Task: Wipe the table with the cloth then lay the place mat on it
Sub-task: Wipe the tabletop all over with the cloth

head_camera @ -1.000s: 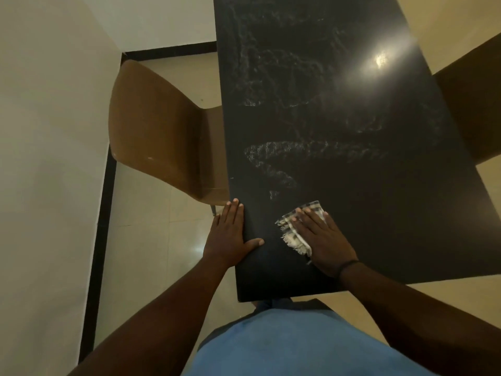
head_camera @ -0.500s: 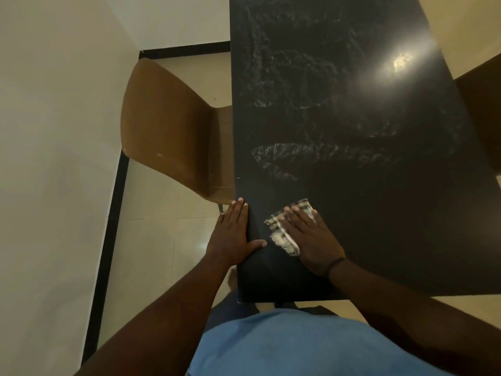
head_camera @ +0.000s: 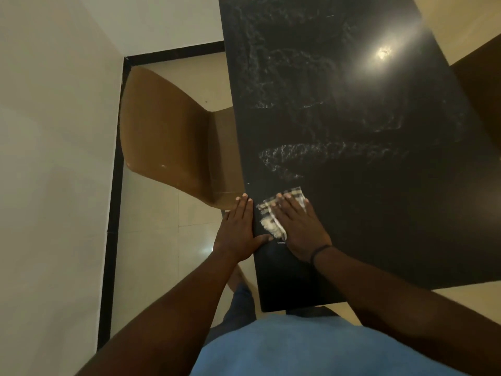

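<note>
A black table [head_camera: 379, 207] runs away from me, with pale wet streaks across its far and middle parts. My right hand [head_camera: 299, 227] lies flat with straight fingers on a small checked cloth [head_camera: 268, 217], pressing it onto the table near the left front edge. The cloth's frayed white fringe sticks out to the left of the hand. My left hand [head_camera: 238, 230] lies flat over the table's left edge, thumb on the top, right beside the cloth. No place mat is in view.
A brown chair [head_camera: 168, 142] is tucked against the table's left side, close to my left hand. A second brown chair [head_camera: 479, 66] shows at the right edge. A white wall with a black skirting strip stands on the left, above a tiled floor.
My right hand has slid the cloth leftward toward the table's left edge and my left hand. The left hand stays on the edge. The view has shifted slightly.
</note>
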